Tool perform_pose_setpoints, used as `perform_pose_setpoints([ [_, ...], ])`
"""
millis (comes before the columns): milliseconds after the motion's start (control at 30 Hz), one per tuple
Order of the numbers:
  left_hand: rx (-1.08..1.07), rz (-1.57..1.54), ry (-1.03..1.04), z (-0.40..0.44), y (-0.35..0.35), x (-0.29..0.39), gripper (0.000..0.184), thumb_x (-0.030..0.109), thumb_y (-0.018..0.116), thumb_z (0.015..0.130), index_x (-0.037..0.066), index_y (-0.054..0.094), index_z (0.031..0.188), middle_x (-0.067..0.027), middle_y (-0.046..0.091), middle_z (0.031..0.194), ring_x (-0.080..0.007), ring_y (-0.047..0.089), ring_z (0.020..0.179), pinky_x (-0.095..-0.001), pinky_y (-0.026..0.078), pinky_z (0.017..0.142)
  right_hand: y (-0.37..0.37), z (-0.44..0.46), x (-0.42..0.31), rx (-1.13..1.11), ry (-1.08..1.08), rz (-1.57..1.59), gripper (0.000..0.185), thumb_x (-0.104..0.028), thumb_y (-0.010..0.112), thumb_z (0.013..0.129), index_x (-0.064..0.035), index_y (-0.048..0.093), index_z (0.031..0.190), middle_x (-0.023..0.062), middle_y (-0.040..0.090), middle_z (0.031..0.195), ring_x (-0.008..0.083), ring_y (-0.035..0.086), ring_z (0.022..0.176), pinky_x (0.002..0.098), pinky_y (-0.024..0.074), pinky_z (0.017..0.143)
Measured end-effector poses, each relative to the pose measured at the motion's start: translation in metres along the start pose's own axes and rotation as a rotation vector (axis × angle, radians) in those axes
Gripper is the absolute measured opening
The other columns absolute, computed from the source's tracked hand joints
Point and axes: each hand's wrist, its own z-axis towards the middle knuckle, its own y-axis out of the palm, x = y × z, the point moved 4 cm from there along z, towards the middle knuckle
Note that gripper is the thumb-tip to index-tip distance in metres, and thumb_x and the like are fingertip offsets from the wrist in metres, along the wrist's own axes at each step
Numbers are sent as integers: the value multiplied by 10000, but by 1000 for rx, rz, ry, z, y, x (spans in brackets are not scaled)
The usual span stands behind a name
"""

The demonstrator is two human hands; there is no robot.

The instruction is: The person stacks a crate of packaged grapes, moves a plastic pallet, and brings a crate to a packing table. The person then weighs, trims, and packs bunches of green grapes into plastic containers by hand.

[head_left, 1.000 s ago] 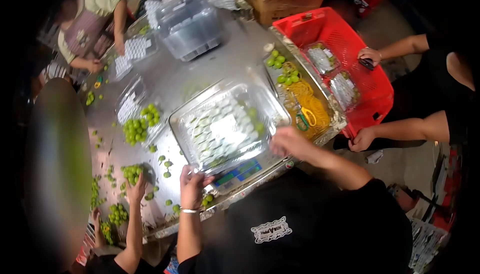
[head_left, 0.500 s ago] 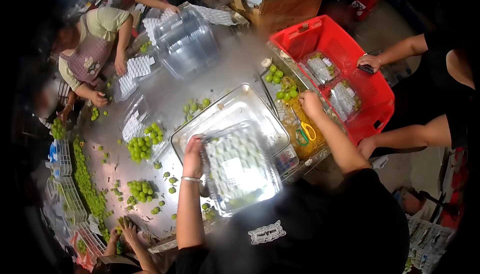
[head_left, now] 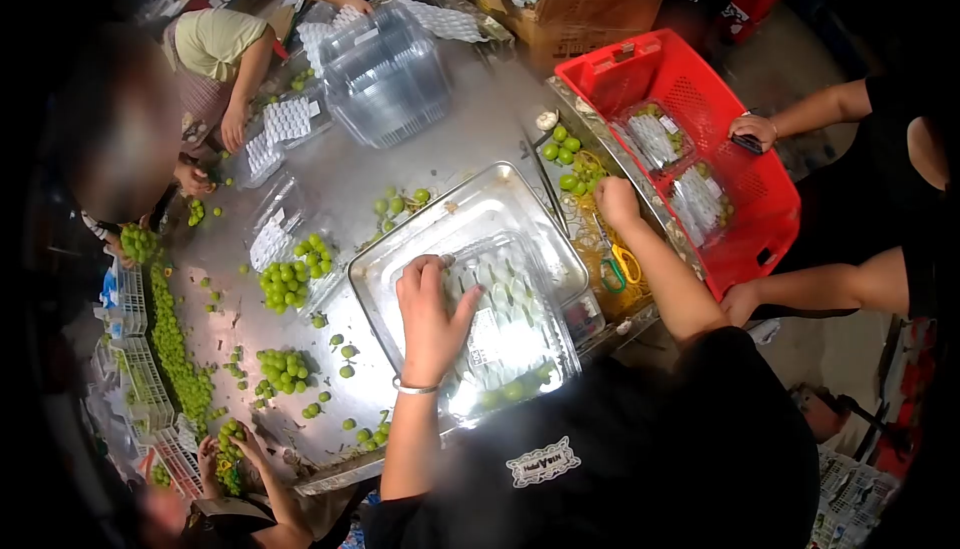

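A clear plastic clamshell box (head_left: 545, 334) lies on the metal tray (head_left: 372, 267); white foam netting and green grapes show through its glossy lid. My left hand (head_left: 425, 324), a bracelet at its wrist, rests on the left part of the lid with the thumb spread from the fingers. To the right of the tray my right hand (head_left: 617, 204) is closed beside a heap of yellow rubber bands (head_left: 630, 294); whatever its fingers hold is hidden. Scissors (head_left: 622, 261) with yellow and green handles lie on that heap, below my right hand.
A red crate (head_left: 770, 214) with packed boxes stands at the right, another person's hand (head_left: 755, 132) at its rim. Stacked empty clamshells (head_left: 385, 79) stand at the back. Grape bunches (head_left: 285, 284) and loose grapes cover the left side, where co-workers' hands (head_left: 228, 449) handle grapes.
The clamshell box has gone down onto the tray. My left hand has shifted from its left edge to the top of the lid. My right hand stays near the rubber bands.
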Motion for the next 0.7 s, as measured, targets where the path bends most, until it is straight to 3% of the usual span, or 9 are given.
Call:
perform_pose_setpoints([
  [67, -14, -9, -10, -2, -1, 0, 457, 163, 689, 647, -5, 483, 1019, -150, 444, 1020, -309, 417, 903, -377, 349, 812, -24, -2, -11, 214, -109, 265, 100, -95, 595, 714, 5, 597, 712, 196, 564, 678, 340, 565, 653, 385, 447, 600],
  [133, -27, -34, -7, -4, 0, 0, 457, 167, 698, 643, -11, 482, 1004, -156, 442, 1020, -303, 422, 904, -371, 364, 787, -64, -22, -47, 205, -145, 281, 88, -74, 589, 718, 14, 593, 714, 175, 576, 673, 305, 570, 604, 351, 439, 560],
  [167, -26, -31, -4, -2, -2, 3, 457, 167, 698, 643, -11, 482, 1004, -156, 442, 1020, -303, 422, 904, -371, 364, 787, -73, -28, -59, 89, -95, 743, 89, -76, 594, 717, 13, 594, 719, 148, 576, 678, 265, 564, 612, 327, 434, 574],
  [267, 129, -268, -33, 8, -6, 24, 432, 149, 704, 650, 5, 483, 992, -135, 474, 992, -271, 447, 883, -348, 393, 768, -109, -71, -130, -1, -464, 870, 60, -53, 595, 715, 4, 597, 733, 77, 533, 698, 170, 516, 683, 260, 409, 647],
  [333, -67, -526, 4, 10, 4, 37, 362, 123, 688, 674, 15, 499, 964, -108, 498, 905, -256, 463, 848, -334, 393, 772, -137, -111, -175, -185, -591, 944, 87, -59, 550, 736, 0, 558, 673, 72, 497, 689, 179, 489, 686, 262, 399, 659],
  [533, 111, -1435, -98, 26, -15, -42, 234, 156, 442, 836, 19, 464, 648, -60, 454, 621, -197, 447, 618, -380, 392, 821, -112, -77, -163, -439, -626, 1653, 180, -72, 441, 700, -66, 391, 528, 60, 393, 578, 196, 402, 574, 344, 360, 609],
  [567, 41, -770, 65, 20, -21, -68, 250, 143, 427, 842, 15, 455, 629, -74, 440, 593, -214, 448, 603, -402, 383, 845, -98, -77, -147, -437, -622, 1658, 180, -72, 441, 700, -66, 391, 528, 60, 393, 578, 196, 402, 574, 344, 360, 609],
  [600, -21, -99, 226, 12, -18, -94, 267, 130, 412, 848, 11, 446, 611, -89, 426, 565, -232, 449, 588, -424, 374, 870, -78, -78, -130, -420, -823, 1130, 165, -70, 446, 683, -81, 390, 528, 58, 382, 562, 209, 394, 559, 359, 347, 610],
  [700, -134, -284, -177, -80, -8, -132, 266, 127, 392, 848, -15, 480, 641, -162, 505, 618, -337, 510, 645, -435, 378, 869, -52, -116, -85, -358, -1087, 314, 94, -94, 477, 678, -87, 431, 597, 65, 430, 607, 236, 422, 590, 363, 331, 623],
])
